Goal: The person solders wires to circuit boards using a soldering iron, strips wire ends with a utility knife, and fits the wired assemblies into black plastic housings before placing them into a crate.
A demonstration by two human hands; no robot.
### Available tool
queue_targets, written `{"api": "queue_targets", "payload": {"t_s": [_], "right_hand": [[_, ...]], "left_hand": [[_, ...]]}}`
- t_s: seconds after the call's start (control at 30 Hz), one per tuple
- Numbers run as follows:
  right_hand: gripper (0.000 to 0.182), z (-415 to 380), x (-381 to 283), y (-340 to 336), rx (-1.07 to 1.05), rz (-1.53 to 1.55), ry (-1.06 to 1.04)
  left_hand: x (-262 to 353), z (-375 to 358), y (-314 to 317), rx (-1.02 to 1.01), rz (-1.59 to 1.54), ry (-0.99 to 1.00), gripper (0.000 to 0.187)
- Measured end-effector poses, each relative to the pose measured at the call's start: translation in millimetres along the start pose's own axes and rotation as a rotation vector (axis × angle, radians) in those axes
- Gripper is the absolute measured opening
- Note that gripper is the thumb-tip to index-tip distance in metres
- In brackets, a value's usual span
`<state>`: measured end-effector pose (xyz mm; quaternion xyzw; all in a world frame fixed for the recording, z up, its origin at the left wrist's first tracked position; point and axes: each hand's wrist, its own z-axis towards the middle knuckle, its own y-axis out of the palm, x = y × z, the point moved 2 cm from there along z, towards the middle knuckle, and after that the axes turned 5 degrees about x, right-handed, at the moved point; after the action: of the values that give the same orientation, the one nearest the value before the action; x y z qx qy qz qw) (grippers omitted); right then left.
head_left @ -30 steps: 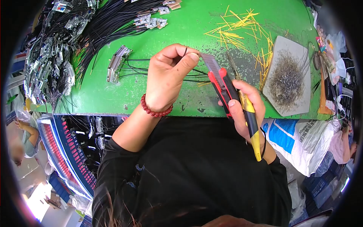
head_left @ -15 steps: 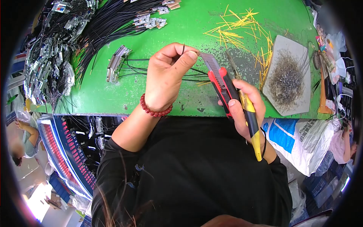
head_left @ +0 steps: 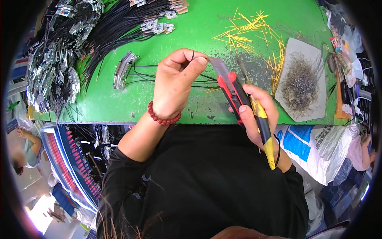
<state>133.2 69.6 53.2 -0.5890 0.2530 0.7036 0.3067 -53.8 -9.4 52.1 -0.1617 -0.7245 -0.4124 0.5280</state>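
With my hands working above the green bench [head_left: 207,24], I am pinching a thin dark cable end [head_left: 193,54] between thumb and forefinger of my left hand [head_left: 172,79]; behind that hand, black cables [head_left: 147,65] are running across from the metal-shelled connectors [head_left: 124,71], which are lying on the bench to its left. My right hand [head_left: 260,104] is grasping two tools together: the red-and-black utility knife [head_left: 232,94], its blade [head_left: 220,67] extending towards the left fingertips, and the yellow-and-black soldering iron [head_left: 262,128], whose tip is pointing away from me beside the blade. Whether the blade is touching skin or cable, I cannot tell. The principal hazard, in my judgement, is lying at that meeting point: a slip of the knife, caused by too much pressure or a loosening pinch, could cut the thumb or nick a conductor. A second hazard is arising from the shared grip: any turn of the right wrist is also swinging the iron, which, if hot, could scorch the cables or the loose yellow strips [head_left: 242,42]. To the right, a grey slab [head_left: 292,59] is bearing dark residue [head_left: 301,85], which could foul a bare wire brushing against it.
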Motion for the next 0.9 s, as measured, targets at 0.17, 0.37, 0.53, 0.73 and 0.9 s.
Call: {"api": "queue_targets", "payload": {"t_s": [0.17,0.37,0.53,0.73,0.9], "right_hand": [[0.037,-1.3,-0.1,-4.5,-0.105,-0.054,0.014],[0.037,-2.4,1.4,-3.9,-0.101,-0.060,-0.008],[0.036,-2.0,3.1,-4.4,-0.102,-0.065,-0.006],[0.032,-3.2,3.0,-4.9,0.004,-0.090,0.018],[0.033,-2.1,1.7,-4.2,0.007,-0.099,0.047]], "left_hand": [[0.1,-0.6,0.4,0.007,-0.016,0.011,0.006],[-0.2,-1.4,0.7,0.008,-0.007,0.006,0.006],[-0.5,-1.5,0.2,-0.005,0.004,0.034,0.006],[1.5,-0.6,-0.6,0.003,0.096,0.025,0.005],[0.9,1.1,-0.4,0.005,0.121,0.047,0.005]]}}
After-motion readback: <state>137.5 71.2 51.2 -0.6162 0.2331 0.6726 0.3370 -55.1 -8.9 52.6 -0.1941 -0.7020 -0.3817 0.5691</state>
